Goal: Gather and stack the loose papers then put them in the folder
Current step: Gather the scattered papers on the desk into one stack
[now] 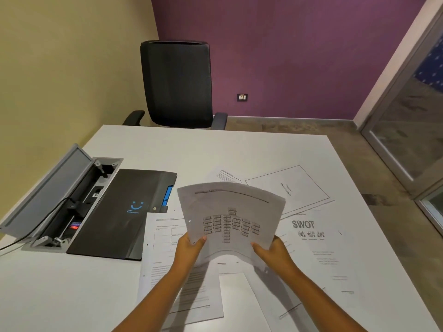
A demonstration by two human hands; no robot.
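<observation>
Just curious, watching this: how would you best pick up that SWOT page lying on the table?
The SWOT page lies flat, overlapped by other sheets on its left. Its right edge looks free, so probably come from the right with the right hand, sliding fingertips under that edge.

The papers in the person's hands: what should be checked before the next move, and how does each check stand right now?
1. Both hands grip the held sheets: left hand, right hand: ok.
2. Held sheets squared up: cannot tell.
3. All loose papers gathered: not ok; the SWOT page and others lie on the table.
4. Black folder within reach: ok.
5. Folder open to receive papers: not ok, it lies closed.
</observation>
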